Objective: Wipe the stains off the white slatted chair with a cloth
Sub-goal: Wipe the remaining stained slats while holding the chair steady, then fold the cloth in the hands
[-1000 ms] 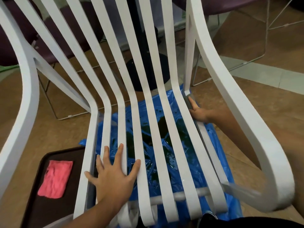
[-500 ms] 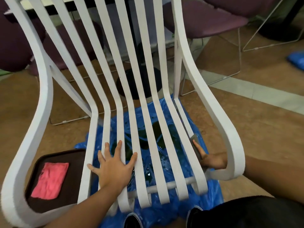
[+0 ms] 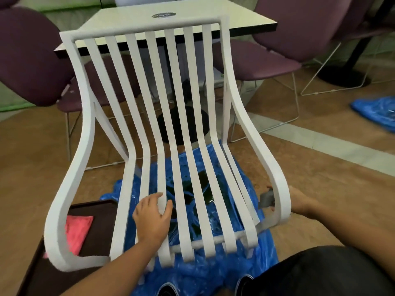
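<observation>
The white slatted chair [image 3: 188, 133] fills the middle of the view, standing over a blue plastic sheet [image 3: 215, 272]. My left hand [image 3: 152, 216] lies on the seat slats near the front left, its fingers curled over one slat. My right hand [image 3: 299, 199] is at the chair's right armrest, mostly hidden behind it, and holds a grey cloth [image 3: 266, 199] against the inner side of the armrest. A pink cloth [image 3: 78, 231] lies on a dark tray [image 3: 94, 238] at the lower left, partly behind the left armrest.
A pale table [image 3: 171, 18] stands behind the chair with a dark round base. Purple chairs [image 3: 284, 37] with wire legs flank it on both sides. Another blue plastic sheet [image 3: 376, 112] lies on the brown floor at the right. My dark-clad knee [image 3: 324, 272] is at the lower right.
The view has pulled back and up, so the whole chair back now shows. My right hand slid forward along the right side to the armrest's front curve. My left hand curled over a slat.
</observation>
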A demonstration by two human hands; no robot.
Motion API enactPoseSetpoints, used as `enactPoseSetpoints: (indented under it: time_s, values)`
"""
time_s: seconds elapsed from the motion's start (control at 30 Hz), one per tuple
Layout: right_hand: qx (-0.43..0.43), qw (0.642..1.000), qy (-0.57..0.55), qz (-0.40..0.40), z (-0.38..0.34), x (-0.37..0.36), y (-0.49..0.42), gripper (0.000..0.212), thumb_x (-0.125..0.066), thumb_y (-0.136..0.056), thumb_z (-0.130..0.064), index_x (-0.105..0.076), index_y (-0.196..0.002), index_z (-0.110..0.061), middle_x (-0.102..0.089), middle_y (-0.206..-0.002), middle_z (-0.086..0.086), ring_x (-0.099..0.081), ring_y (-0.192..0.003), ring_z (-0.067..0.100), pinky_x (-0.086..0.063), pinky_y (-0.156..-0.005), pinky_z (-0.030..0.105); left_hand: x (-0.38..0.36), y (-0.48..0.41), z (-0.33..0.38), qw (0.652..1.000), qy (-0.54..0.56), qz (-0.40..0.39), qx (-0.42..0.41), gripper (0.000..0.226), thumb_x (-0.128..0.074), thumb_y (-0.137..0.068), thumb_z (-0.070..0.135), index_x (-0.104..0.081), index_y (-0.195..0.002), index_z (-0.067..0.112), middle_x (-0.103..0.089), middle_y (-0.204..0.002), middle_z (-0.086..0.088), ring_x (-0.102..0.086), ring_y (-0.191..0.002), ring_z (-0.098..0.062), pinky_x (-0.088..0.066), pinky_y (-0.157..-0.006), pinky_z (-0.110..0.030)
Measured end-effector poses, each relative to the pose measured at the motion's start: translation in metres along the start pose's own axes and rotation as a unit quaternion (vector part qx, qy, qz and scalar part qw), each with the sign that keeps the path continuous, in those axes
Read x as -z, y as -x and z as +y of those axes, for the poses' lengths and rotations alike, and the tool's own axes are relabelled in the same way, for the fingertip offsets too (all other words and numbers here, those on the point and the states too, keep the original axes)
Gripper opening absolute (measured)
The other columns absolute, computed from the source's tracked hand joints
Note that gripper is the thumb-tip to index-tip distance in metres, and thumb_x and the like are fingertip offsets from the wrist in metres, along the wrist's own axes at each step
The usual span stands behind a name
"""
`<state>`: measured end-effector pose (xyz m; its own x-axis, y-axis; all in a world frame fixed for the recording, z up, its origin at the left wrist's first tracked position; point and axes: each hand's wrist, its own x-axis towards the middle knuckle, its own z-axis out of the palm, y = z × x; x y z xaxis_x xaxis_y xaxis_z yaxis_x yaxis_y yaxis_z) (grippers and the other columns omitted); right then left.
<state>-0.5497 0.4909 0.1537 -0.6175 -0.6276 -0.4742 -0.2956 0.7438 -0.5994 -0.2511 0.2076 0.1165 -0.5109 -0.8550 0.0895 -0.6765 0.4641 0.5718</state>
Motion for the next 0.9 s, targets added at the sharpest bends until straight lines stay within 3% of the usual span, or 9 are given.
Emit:
enactPoseSetpoints:
  time_s: [0.07,0.13,0.27,0.37,0.5,0.6,0.7,0.8,0.9]
  values:
    - [-0.03,0.995,-0.077,0.061,-0.015,0.018,0.016,0.041,-0.068,-0.086,0.005,-0.061,-0.119,-0.018,-0.068,-0.101,0.011,-0.07,-0.083,0.027,-0.061,-0.063,0.036,0.007,0.007,0.005,0.999,0.034,0.01,-0.001,0.016,-0.065,-0.095,0.038,-0.069,-0.108,0.028,-0.066,-0.113,0.008,-0.054,-0.118,-0.022,-0.042,-0.101,-0.053]
    - [-0.032,0.981,-0.135,0.139,-0.026,0.037,0.029,0.057,-0.062,-0.087,0.014,-0.053,-0.136,-0.013,-0.065,-0.103,0.014,-0.069,-0.075,0.028,-0.058,-0.055,0.035,0.014,0.017,0.015,0.997,0.078,-0.01,0.016,0.007,-0.065,-0.096,0.035,-0.069,-0.1,0.031,-0.066,-0.107,0.012,-0.055,-0.111,-0.016,-0.046,-0.098,-0.048]
    - [0.021,0.941,-0.219,0.256,-0.069,0.06,0.062,0.06,-0.055,-0.09,0.015,-0.049,-0.142,-0.014,-0.065,-0.106,0.021,-0.07,-0.075,0.028,-0.057,-0.064,0.047,0.034,0.048,0.044,0.953,0.262,-0.128,0.079,0.01,-0.064,-0.099,0.025,-0.072,-0.094,0.026,-0.072,-0.095,0.008,-0.065,-0.096,-0.011,-0.053,-0.088,-0.034]
    - [0.104,0.919,-0.249,0.288,-0.114,0.063,0.096,0.052,-0.056,-0.091,0.009,-0.055,-0.136,-0.017,-0.067,-0.1,0.015,-0.071,-0.075,0.024,-0.056,-0.058,0.04,0.057,0.072,0.072,0.916,0.338,-0.195,0.096,0.016,-0.062,-0.1,0.021,-0.076,-0.093,0.017,-0.075,-0.093,-0.001,-0.068,-0.093,-0.022,-0.053,-0.081,-0.029]
    - [0.197,0.925,-0.237,0.221,-0.176,0.036,0.142,0.04,-0.064,-0.093,-0.008,-0.062,-0.128,-0.027,-0.067,-0.113,-0.001,-0.069,-0.093,0.019,-0.061,-0.069,0.029,0.089,0.097,0.107,0.843,0.454,-0.243,0.156,0.026,-0.058,-0.101,0.025,-0.077,-0.101,0.009,-0.077,-0.1,-0.01,-0.07,-0.094,-0.031,-0.055,-0.085,-0.038]
    - [0.235,0.941,-0.215,0.113,-0.212,-0.011,0.166,0.033,-0.064,-0.094,-0.027,-0.064,-0.127,-0.029,-0.063,-0.119,-0.005,-0.065,-0.101,0.013,-0.059,-0.074,0.023,0.111,0.109,0.12,0.739,0.561,-0.293,0.23,0.044,-0.049,-0.102,0.043,-0.075,-0.113,0.01,-0.075,-0.111,-0.016,-0.068,-0.095,-0.031,-0.05,-0.086,-0.046]
    - [0.224,0.954,-0.2,0.012,-0.225,-0.069,0.177,0.035,-0.06,-0.093,-0.039,-0.061,-0.129,-0.041,-0.062,-0.12,-0.011,-0.064,-0.105,0.007,-0.058,-0.09,0.033,0.125,0.114,0.116,0.655,0.647,-0.291,0.259,0.051,-0.047,-0.098,0.052,-0.075,-0.117,0.014,-0.071,-0.117,-0.022,-0.066,-0.098,-0.036,-0.047,-0.085,-0.05]
    - [0.254,0.965,-0.048,0.043,-0.22,-0.112,0.183,0.044,-0.053,-0.095,-0.044,-0.046,-0.138,-0.05,-0.053,-0.117,-0.011,-0.056,-0.109,0.005,-0.048,-0.101,0.033,0.131,0.12,0.102,0.636,0.677,-0.238,0.284,0.047,-0.052,-0.096,0.047,-0.074,-0.119,0.013,-0.071,-0.119,-0.022,-0.067,-0.108,-0.037,-0.057,-0.076,-0.046]
    - [0.279,0.96,-0.003,0.036,-0.213,-0.131,0.182,0.055,-0.048,-0.095,-0.05,-0.023,-0.142,-0.061,-0.05,-0.118,-0.01,-0.052,-0.111,0.01,-0.045,-0.1,0.035,0.13,0.126,0.085,0.693,0.645,-0.162,0.28,0.036,-0.057,-0.1,0.031,-0.066,-0.125,0.007,-0.073,-0.113,-0.023,-0.073,-0.096,-0.036,-0.059,-0.058,-0.04]
